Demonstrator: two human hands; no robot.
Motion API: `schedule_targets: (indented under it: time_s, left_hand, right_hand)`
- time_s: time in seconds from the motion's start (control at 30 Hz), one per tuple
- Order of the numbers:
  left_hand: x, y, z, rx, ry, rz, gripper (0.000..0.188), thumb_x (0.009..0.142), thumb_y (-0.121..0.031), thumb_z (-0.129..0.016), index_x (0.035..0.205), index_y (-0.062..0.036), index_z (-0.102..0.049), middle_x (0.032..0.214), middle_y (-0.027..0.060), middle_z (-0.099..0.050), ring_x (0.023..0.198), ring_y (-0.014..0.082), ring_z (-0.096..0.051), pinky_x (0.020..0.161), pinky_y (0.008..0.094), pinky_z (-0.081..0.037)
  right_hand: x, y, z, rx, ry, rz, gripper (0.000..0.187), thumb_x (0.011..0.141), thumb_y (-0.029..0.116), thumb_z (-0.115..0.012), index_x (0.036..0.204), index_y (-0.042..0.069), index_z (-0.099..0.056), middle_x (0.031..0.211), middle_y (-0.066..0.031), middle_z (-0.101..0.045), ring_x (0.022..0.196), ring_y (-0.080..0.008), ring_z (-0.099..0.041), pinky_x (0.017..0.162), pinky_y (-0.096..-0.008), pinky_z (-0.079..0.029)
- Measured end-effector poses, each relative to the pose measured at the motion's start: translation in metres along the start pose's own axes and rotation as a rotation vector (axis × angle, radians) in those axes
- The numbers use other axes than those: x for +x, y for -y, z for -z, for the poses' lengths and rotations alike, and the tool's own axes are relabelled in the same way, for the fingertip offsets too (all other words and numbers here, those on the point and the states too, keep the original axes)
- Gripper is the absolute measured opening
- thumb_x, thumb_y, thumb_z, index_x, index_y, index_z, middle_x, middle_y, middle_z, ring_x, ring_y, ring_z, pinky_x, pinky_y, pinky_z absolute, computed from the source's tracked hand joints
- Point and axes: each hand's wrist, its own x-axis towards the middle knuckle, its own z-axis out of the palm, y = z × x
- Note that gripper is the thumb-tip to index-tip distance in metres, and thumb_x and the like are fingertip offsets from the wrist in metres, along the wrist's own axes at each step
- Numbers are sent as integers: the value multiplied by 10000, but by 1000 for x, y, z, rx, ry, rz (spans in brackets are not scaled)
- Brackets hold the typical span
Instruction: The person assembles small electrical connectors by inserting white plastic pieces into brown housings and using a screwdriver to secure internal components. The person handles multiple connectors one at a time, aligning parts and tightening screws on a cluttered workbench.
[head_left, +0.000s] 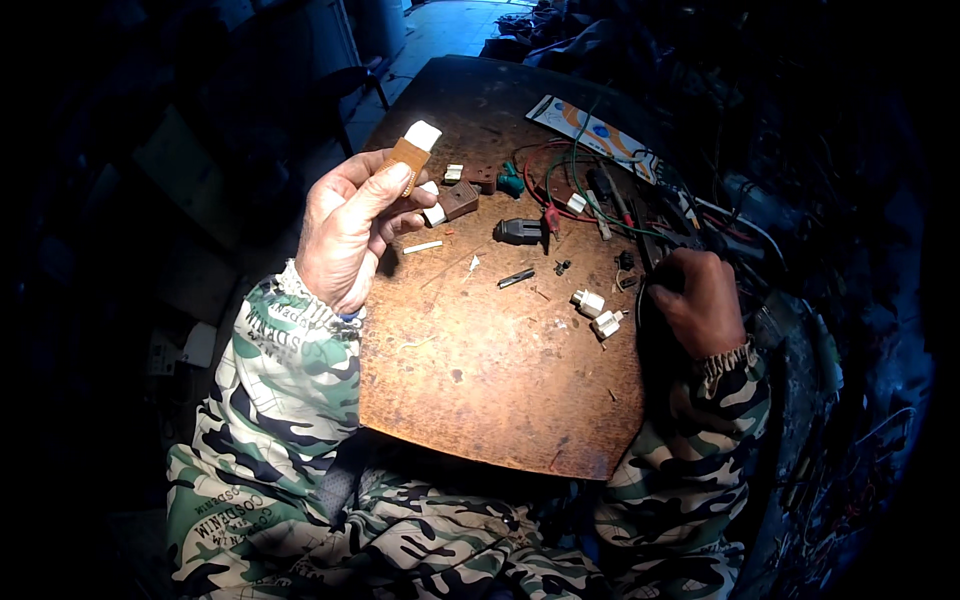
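Note:
Raised over the table's left side, my left hand (350,215) pinches a small brown block with a white end (410,160) between thumb and fingers. The white end points up and away. Just beyond my fingers, a similar brown and white block (460,199) lies on the wood. My right hand (697,300) is at the table's right edge with its fingers curled in, beside the dark cables. What it grips, if anything, is hidden behind the knuckles. Two white plugs (597,313) lie side by side to its left.
The worn wooden table (470,380) also bears a black plug-like part (520,232), a short black rod (516,277) and a white strip (422,247). Red and green wires (575,165) tangle at the back right, near a printed card (595,135). Cables crowd the right side.

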Motion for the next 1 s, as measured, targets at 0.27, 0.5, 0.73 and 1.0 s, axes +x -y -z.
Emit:
schedule_targets:
  time_s: [0.27,0.5,0.73,1.0]
  left_hand:
    - [-1,-2,1,26,-32,-10,367,1010,-217,-667,1272,29,-589,1078,108,-708,933,144,-714,756,242,-604]
    - [0,1,-2,64,-7,22,357,1004,-238,-677,1252,9,-605,1062,77,-702,931,125,-692,753,231,-582]
    - [1,4,-3,64,22,41,352,1008,-228,-672,1259,7,-599,1045,74,-701,913,105,-685,741,226,-593]
    - [-2,7,-4,71,-13,39,308,994,-192,-684,1209,17,-616,1003,65,-712,858,110,-712,710,225,-595]
  right_hand:
    - [1,-4,-2,-43,42,-3,183,721,24,-722,899,-14,-742,898,-248,-713,885,-415,-705,819,-451,-566]
    - [-1,-2,-7,-173,-2,-3,178,707,32,-734,880,-6,-724,873,-237,-707,883,-422,-699,807,-492,-564]
    - [-6,-12,16,-169,-48,-94,186,716,36,-763,897,-8,-759,880,-243,-720,871,-400,-719,800,-450,-584]
    - [4,-27,11,-162,-179,-92,120,762,67,-776,872,20,-766,856,-222,-723,834,-389,-721,791,-450,-588]
